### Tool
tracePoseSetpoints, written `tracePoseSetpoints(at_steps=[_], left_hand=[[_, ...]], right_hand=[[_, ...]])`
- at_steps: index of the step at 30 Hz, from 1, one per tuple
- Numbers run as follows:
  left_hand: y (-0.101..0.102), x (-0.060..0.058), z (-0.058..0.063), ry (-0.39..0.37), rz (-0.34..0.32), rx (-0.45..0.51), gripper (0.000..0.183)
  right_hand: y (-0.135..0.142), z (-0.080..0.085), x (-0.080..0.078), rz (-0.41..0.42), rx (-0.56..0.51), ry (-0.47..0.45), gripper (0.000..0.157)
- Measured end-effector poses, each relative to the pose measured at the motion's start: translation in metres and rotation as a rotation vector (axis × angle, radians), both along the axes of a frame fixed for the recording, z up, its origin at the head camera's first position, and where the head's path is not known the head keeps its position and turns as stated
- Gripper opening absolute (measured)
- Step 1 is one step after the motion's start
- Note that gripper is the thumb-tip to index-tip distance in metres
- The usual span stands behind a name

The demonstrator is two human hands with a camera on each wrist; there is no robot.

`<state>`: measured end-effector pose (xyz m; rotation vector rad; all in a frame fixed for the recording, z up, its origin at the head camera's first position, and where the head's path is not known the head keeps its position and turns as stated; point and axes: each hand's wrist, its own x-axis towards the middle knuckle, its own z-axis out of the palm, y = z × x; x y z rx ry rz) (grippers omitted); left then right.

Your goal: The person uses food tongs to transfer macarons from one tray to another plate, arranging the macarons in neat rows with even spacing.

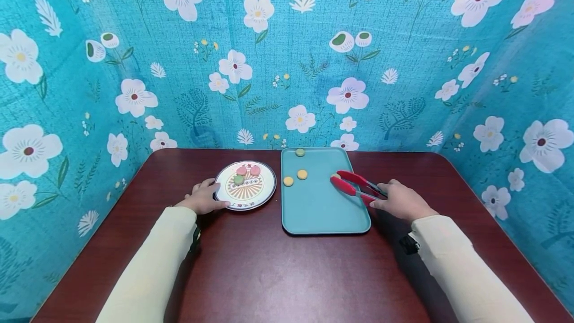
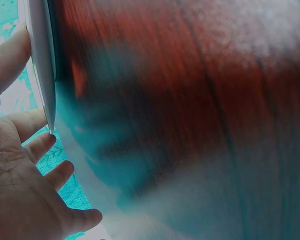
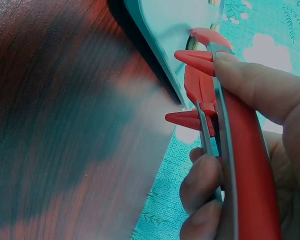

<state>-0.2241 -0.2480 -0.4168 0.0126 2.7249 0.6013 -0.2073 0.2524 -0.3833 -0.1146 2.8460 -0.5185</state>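
My left hand (image 1: 203,197) holds the left rim of a round white plate (image 1: 267,183) with printed patterns, thumb and forefinger at its edge; the other fingers stick out loosely in the left wrist view. On the plate lie two pink macarons (image 1: 255,170) and a green macaron (image 1: 238,180). My right hand (image 1: 402,200) grips red-tipped metal tongs (image 1: 354,187), which reach over the right side of a blue-green tray (image 1: 320,213). Between or beside the tong tips shows a small yellowish macaron (image 1: 335,177), mostly hidden. In the right wrist view, thumb and fingers wrap the tongs' red handle (image 3: 250,165).
Two yellow macarons (image 1: 288,181) lie at the tray's left side, and a green macaron (image 1: 300,152) sits near its far edge. Plate and tray stand side by side on a dark red-brown wooden table (image 1: 269,273). A blue flowered cloth (image 1: 278,64) hangs behind.
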Motion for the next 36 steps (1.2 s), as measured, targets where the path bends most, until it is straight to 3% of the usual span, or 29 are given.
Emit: tracePoseSetpoints(at_steps=[15, 36], left_hand=[[-0.0001, -0.0034, -0.0024, -0.003, -0.012, -0.010, 0.086], [0.0010, -0.0031, -0.0002, -0.013, -0.001, -0.021, 0.086]], right_hand=[[0.0017, -0.0004, 0.0019, -0.015, -0.015, -0.007, 0.086], [-0.0001, 0.0047, 0.0000, 0.026, -0.010, 0.056, 0.085]])
